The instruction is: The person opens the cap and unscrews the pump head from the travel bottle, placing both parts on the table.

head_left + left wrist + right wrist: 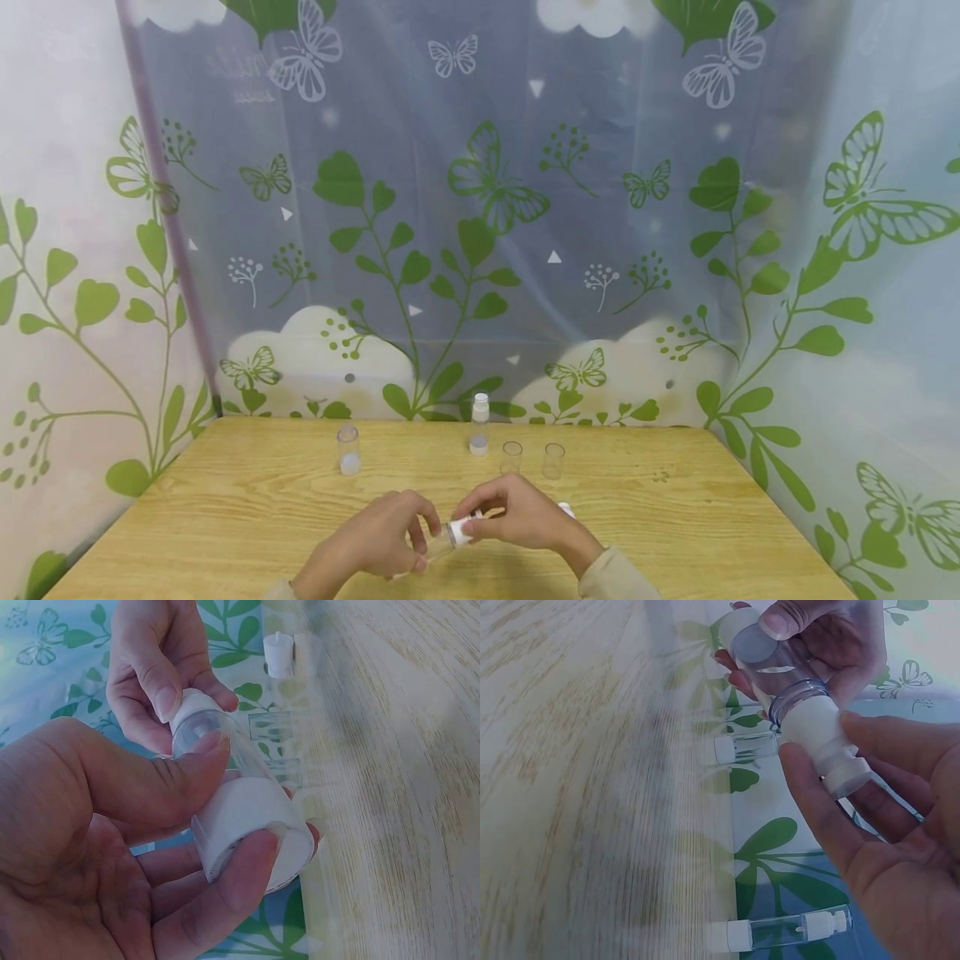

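1. My left hand [386,533] is clamped round the white base [240,806] of a clear bottle [786,681], over the tabletop [225,517], well off its far edge.
2. My right hand [521,515] pinches its white top [814,724].
3. Pump bottle [480,427] stands by the far edge.
4. Backdrop [420,108] has faint lettering [255,67], can't read it.

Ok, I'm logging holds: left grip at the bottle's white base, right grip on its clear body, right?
No: the right grip is on the white top of the bottle, not its clear body, as the right wrist view shows; the left grip is at the white base.
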